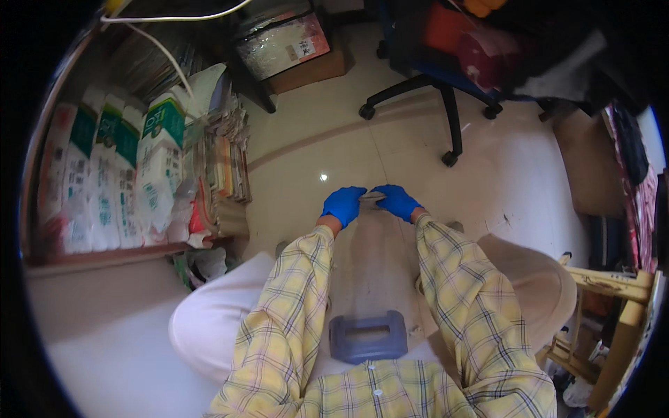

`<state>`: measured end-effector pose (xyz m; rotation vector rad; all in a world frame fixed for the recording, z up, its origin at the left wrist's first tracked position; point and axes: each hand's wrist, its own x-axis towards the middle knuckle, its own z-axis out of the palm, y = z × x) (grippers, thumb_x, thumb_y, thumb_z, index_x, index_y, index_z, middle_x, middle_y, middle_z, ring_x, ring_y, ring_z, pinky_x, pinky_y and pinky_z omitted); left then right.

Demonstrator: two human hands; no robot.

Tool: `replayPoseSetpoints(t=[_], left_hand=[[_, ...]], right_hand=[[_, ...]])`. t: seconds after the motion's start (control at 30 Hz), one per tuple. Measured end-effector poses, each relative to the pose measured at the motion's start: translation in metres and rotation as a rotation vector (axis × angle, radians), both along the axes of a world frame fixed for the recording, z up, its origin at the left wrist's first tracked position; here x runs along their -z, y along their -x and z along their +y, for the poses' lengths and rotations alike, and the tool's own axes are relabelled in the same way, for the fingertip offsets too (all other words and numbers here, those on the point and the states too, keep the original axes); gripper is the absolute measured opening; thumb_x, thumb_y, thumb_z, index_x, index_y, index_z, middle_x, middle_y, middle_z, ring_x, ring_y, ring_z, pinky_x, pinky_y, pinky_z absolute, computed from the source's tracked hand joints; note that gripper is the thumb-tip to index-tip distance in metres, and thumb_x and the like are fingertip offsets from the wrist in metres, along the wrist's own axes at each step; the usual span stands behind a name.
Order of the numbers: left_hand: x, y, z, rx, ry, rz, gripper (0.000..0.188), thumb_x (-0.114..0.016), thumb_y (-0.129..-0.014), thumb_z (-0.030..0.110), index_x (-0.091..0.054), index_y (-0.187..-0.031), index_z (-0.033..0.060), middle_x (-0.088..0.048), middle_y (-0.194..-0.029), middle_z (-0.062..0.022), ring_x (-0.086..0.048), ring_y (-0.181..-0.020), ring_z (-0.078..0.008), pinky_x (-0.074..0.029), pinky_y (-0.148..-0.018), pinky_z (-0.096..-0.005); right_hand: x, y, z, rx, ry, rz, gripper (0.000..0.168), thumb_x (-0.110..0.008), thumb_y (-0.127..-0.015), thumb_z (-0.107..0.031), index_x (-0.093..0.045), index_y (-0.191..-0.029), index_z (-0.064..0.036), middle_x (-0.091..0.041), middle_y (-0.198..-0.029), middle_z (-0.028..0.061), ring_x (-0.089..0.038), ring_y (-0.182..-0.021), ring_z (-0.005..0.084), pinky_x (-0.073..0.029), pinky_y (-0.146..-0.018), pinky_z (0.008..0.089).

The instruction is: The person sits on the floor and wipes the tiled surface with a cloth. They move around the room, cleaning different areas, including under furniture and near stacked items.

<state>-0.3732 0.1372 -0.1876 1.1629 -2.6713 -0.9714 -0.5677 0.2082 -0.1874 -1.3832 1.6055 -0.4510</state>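
Note:
Both my hands wear blue gloves and reach out in front of me over the tiled floor [308, 151]. My left hand [342, 204] and my right hand [397, 202] hold a small greyish piece, perhaps cloth [372, 197], between them by its two ends. What the piece is cannot be told for certain. Nearer my body, between my spread knees, lies a grey-blue plastic object with a rectangular opening, like a handle [368, 350].
At the left a shelf [157, 251] bears green-and-white wrapped packs [162, 151] and stacked papers [230, 162]. Ahead are a black wheeled chair base [449, 104] and boxes [287, 49]. A wooden frame [611, 282] stands at the right.

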Motion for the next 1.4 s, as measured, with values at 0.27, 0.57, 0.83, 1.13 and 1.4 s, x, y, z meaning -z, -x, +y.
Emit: replayPoseSetpoints(t=[0.27,0.57,0.83,1.13,1.4], left_hand=[[0.054,0.086,-0.136,-0.026,0.11,-0.011,0.043,-0.048,-0.091,0.009,-0.052,-0.134,0.013,-0.06,-0.125,-0.0171,-0.062,-0.106,-0.0342,-0.051,-0.089,-0.0389],[0.152,0.1,-0.132,-0.04,0.109,0.077,0.055,-0.047,-0.088,-0.001,-0.042,-0.141,0.0123,-0.037,-0.149,-0.014,-0.047,-0.127,-0.0334,-0.048,-0.098,-0.0376],[0.131,0.012,0.03,0.008,-0.172,-0.085,0.06,-0.045,-0.091,0.002,-0.031,-0.148,0.0149,-0.032,-0.151,-0.0166,-0.044,-0.13,-0.0351,-0.046,-0.1,-0.039],[0.096,-0.039,0.173,0.097,-0.368,-0.337,0.049,-0.048,-0.085,0.009,-0.048,-0.134,0.0097,-0.055,-0.125,-0.0229,-0.061,-0.103,-0.0406,-0.052,-0.083,-0.0467],[0.103,-0.015,-0.014,0.185,-0.261,-0.177,0.028,-0.051,-0.085,0.018,-0.069,-0.103,0.0066,-0.066,-0.103,-0.0223,-0.064,-0.09,-0.0405,-0.051,-0.079,-0.0466]], right_hand=[[0.069,0.08,-0.147,0.095,0.281,0.075,0.032,-0.053,-0.087,0.0,-0.064,-0.116,-0.008,-0.062,-0.118,0.0164,-0.058,-0.108,0.0323,-0.046,-0.096,0.0353],[0.16,0.081,-0.145,0.177,0.454,0.235,0.045,-0.049,-0.08,0.007,-0.064,-0.117,-0.012,-0.059,-0.122,0.0133,-0.053,-0.112,0.0343,-0.044,-0.099,0.0377],[0.146,-0.002,0.029,0.207,0.317,0.078,0.046,-0.051,-0.076,0.003,-0.065,-0.118,-0.014,-0.059,-0.121,0.015,-0.052,-0.114,0.0349,-0.043,-0.099,0.0408],[0.162,-0.047,0.179,-0.046,-0.06,-0.116,0.045,-0.056,-0.076,-0.004,-0.064,-0.121,-0.011,-0.06,-0.122,0.0171,-0.054,-0.115,0.0345,-0.041,-0.102,0.0429],[0.134,0.003,-0.006,-0.275,-0.071,-0.055,0.037,-0.056,-0.088,-0.022,-0.062,-0.121,-0.008,-0.058,-0.126,0.0197,-0.056,-0.115,0.0345,-0.046,-0.097,0.0415]])
